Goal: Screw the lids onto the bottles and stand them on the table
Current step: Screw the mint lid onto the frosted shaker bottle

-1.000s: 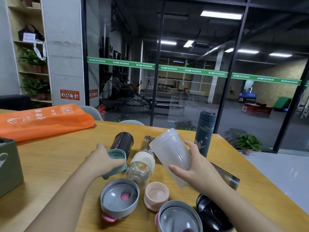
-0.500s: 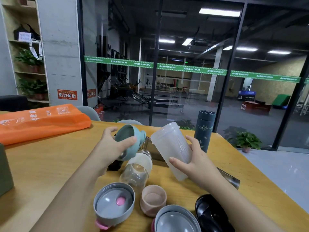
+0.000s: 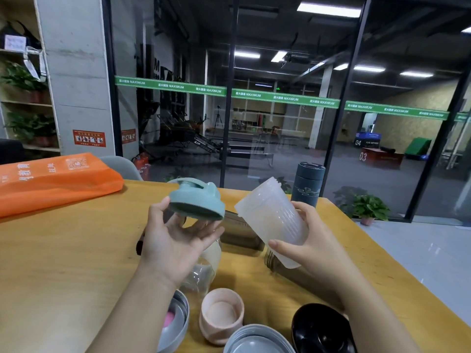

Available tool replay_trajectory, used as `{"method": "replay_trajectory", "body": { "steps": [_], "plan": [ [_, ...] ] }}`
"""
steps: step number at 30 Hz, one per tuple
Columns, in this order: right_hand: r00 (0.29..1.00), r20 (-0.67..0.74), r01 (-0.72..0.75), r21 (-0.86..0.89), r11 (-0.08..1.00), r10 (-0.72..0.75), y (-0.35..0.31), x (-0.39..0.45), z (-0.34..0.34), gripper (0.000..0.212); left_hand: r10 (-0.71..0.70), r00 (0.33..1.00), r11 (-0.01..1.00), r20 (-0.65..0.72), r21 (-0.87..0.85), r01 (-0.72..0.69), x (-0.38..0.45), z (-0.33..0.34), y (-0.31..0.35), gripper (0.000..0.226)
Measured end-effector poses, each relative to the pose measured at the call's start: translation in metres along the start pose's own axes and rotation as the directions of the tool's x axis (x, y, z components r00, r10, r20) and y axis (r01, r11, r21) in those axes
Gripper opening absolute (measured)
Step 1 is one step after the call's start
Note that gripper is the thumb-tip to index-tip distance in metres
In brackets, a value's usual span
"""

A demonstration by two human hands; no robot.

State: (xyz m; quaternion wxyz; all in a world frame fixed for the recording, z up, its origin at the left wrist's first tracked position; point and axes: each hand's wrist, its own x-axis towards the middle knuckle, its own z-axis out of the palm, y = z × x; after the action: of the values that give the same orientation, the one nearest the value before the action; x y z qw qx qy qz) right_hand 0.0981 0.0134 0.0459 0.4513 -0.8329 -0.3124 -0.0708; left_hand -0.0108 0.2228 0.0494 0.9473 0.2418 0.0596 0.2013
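Teal lid: you hold it in your left hand, raised above the wooden table, thumb on its near edge and fingers curled under its rim, threaded side tilted down toward you. Half a second ago it was lower and turned more sideways; a second ago your hand was only reaching it on the table beside the dark bottle.

Frosted translucent bottle: your right hand grips it around the ribbed lower body, thumb across the front, fingers wrapped behind. Its open threaded mouth leans up and left toward the lid; a clear gap separates the two. The grip matches both earlier frames, though the bottle is lifted higher.

On the table near you lie a clear glass bottle, a pink cap, grey lids and a black lid. One dark blue flask stands upright, capped, at the far edge.
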Motion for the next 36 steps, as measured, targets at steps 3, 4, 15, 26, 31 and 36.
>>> {"method": "replay_trajectory", "body": {
  "steps": [3,4,15,26,31,36],
  "plan": [
    [0.999,-0.020,0.033,-0.087,0.996,-0.035,0.006,-0.001,-0.003,0.083,-0.039,0.999,0.999,0.014,-0.010,0.039,0.002,-0.003,-0.005,0.043],
    [0.998,-0.028,0.051,-0.119,0.992,-0.054,0.007,-0.002,-0.003,0.084,-0.051,0.999,0.999,0.011,0.003,0.051,0.004,-0.005,-0.005,0.049],
    [0.983,-0.051,0.160,-0.243,0.957,-0.178,0.012,-0.018,-0.008,0.086,-0.013,0.991,0.994,0.133,0.105,-0.001,0.002,-0.010,-0.016,0.104],
    [0.974,0.001,0.221,-0.248,0.943,-0.228,0.017,-0.021,-0.006,0.090,0.150,0.982,0.928,0.111,0.327,-0.179,-0.015,-0.003,-0.043,0.099],
    [0.961,0.016,0.271,-0.245,0.931,-0.275,0.017,-0.020,-0.003,0.089,0.166,0.975,0.897,0.151,0.388,-0.213,-0.016,-0.003,-0.058,0.054],
    [0.957,0.045,0.288,-0.249,0.925,-0.286,0.017,-0.020,0.000,0.086,0.158,0.977,0.888,0.143,0.412,-0.203,-0.015,-0.007,-0.062,0.042]
  ]
}}
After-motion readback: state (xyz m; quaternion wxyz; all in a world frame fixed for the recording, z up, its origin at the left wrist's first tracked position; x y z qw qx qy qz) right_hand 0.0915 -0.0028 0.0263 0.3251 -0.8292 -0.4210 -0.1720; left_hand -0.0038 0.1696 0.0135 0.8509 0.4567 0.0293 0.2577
